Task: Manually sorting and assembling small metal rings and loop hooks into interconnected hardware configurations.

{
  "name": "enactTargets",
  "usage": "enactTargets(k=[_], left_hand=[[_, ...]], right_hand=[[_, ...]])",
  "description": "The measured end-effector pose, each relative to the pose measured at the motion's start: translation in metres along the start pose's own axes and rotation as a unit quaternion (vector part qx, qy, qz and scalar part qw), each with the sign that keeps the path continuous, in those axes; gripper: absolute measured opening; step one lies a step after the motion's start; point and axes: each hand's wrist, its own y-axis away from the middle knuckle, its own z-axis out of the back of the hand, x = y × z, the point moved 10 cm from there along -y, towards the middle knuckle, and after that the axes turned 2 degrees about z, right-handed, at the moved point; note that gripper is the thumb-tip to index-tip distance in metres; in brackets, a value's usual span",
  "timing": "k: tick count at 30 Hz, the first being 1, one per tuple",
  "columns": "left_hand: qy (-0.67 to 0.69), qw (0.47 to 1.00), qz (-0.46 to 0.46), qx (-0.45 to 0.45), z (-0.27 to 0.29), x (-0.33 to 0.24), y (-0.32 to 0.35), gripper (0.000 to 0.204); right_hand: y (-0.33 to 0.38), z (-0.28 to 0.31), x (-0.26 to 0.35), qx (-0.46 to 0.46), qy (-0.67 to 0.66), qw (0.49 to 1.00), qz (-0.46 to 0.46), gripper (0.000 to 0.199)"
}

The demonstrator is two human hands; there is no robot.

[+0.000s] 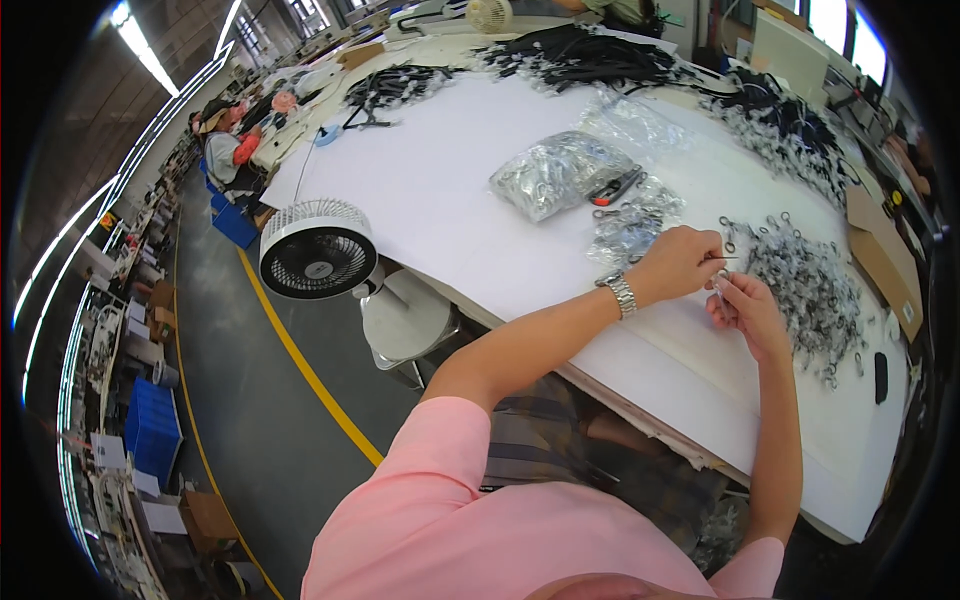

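My left hand (680, 264), with a metal watch on its wrist, is closed in a pinch; a thin dark pin-like piece (730, 258) sticks out from its fingertips. Just beside it, my right hand (752, 312) pinches a small metal hook with clear plastic (722, 280). Both hands are over the white table, fingertips almost meeting. To their right spreads a heap of small metal hooks in clear plastic (805, 290). Beyond my left hand lies a smaller pile of plastic-wrapped metal pieces (632, 222). My fingers partly hide what they hold.
A full clear bag (560, 172) and a red-and-black cutter (615, 186) lie on the table (430, 170). Black strap bundles (580, 58) line its far edge. A fan (318, 250) stands left, a cardboard box (882, 262) right, near a black object (880, 378). Someone sits far left.
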Motion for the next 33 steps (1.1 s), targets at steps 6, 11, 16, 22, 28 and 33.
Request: enactTargets(k=[6,11,16,22,28,33], left_hand=[[0.154,0.978,0.098,0.102,-0.022,0.010,-0.001,0.020],[0.118,0.986,0.075,0.092,-0.022,0.013,-0.004,0.013],[0.109,0.990,0.056,0.073,-0.017,-0.003,-0.001,0.011],[0.126,0.985,0.103,0.058,-0.016,0.005,-0.004,0.015],[0.234,0.949,0.201,-0.057,0.008,0.040,-0.003,0.024],[0.223,0.947,0.231,0.032,-0.021,0.010,-0.006,0.026]], right_hand=[[0.006,0.002,0.007,0.003,0.026,1.000,0.004,0.024],[0.003,0.002,0.004,0.021,0.013,1.000,0.015,0.024],[0.005,-0.003,0.002,0.019,-0.010,1.000,-0.007,0.025],[0.006,-0.002,0.001,0.041,-0.010,0.999,0.004,0.027],[-0.001,0.023,0.016,-0.056,-0.081,0.993,0.057,0.029],[-0.006,0.047,0.013,-0.108,-0.178,0.972,0.106,0.033]])
